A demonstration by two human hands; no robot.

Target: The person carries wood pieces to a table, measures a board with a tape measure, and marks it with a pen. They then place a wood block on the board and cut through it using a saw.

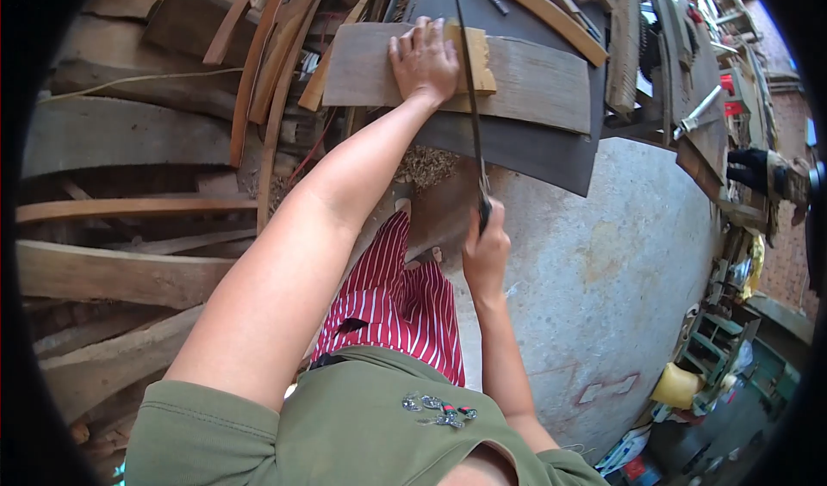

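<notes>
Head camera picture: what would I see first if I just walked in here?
First, the long thin saw running up the middle, its handle gripped in the right hand. Above it, the left hand presses a yellowish wood block onto a grey plank. Curved wood strips pile up on the left, and a red-striped cloth shows below.

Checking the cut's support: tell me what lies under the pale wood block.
The pale wood block lies on a grey board, which rests on a dark sheet. The left hand covers the block's left part, so the contact there is hidden.
</notes>
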